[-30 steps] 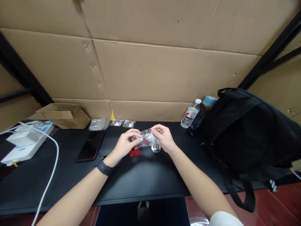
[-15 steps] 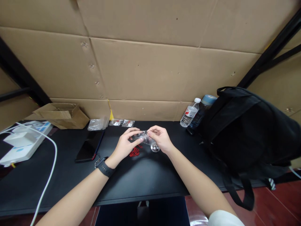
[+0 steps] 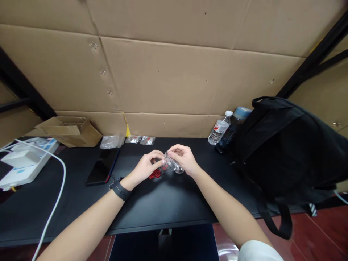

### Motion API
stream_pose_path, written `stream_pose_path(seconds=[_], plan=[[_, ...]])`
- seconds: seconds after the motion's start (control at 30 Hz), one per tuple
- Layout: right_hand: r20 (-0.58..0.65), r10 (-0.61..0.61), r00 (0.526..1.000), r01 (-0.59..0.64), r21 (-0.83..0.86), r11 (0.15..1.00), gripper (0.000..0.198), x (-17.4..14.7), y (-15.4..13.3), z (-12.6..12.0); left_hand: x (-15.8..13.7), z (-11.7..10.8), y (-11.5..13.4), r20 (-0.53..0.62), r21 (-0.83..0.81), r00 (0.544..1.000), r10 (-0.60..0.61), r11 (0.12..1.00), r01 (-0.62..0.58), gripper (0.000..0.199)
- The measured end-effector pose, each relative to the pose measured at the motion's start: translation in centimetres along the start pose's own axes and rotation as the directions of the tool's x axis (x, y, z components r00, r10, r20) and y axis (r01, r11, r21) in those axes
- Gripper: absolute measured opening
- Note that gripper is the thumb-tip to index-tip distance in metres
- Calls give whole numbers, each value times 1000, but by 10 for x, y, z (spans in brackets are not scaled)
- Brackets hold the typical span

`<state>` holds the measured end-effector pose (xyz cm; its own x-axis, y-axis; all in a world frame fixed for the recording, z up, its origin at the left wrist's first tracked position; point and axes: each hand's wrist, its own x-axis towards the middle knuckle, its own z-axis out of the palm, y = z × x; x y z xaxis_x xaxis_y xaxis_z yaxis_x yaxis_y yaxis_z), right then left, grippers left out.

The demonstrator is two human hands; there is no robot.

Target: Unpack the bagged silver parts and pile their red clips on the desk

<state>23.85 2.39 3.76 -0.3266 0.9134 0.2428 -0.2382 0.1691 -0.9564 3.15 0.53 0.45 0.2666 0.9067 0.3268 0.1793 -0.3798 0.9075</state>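
A small clear plastic bag [image 3: 169, 165] is held between my two hands above the dark table. My left hand [image 3: 148, 166], with a black watch [image 3: 121, 189] on its wrist, pinches the bag's left side. On the right side, my right hand [image 3: 183, 159] grips the upper edge between thumb and fingers. A round shiny clear piece [image 3: 178, 168] shows under the right fingers; whether it lies inside the bag I cannot tell. Red cord [image 3: 154, 174] lies on the table just below my left fingers, partly hidden by them.
A phone [image 3: 103, 166] lies to the left, near a white power strip [image 3: 29, 170] with a cable. Along the cardboard wall are a paper bag [image 3: 70, 132], clear bags [image 3: 112, 141] and small packets [image 3: 147, 140]. Bottles [image 3: 219, 127] and a black backpack [image 3: 288, 156] stand right.
My left fingers have closed in toward the right hand, and the plastic bag is bunched and turned between them. The view has shifted slightly.
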Motion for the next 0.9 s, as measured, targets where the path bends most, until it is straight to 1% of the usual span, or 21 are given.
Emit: stream_pose_path(seconds=[0.17,0.3,0.5,0.63,0.8,0.9], plan=[[-55,-34,998,33,-17,999,35,4,0,-5,3,-11,-6,-47,31,999,-15,999,16,23],[-61,-44,997,42,-26,999,37,6,-1,-6,6,-18,-12,-82,60,997,-17,998,22,24],[-67,-57,996,56,-9,998,35,8,-1,-8,7,-22,-9,-124,124,992,-2,992,17,25],[-87,-71,994,68,-34,997,36,9,-3,-12,9,-27,-10,-156,168,988,3,985,23,27],[-91,-92,992,88,-48,995,35,9,-6,-13,11,-33,-19,-186,284,983,14,958,40,27],[-72,-77,994,73,-49,996,34,9,-4,-13,12,-34,-24,-182,368,983,-8,927,75,26]])
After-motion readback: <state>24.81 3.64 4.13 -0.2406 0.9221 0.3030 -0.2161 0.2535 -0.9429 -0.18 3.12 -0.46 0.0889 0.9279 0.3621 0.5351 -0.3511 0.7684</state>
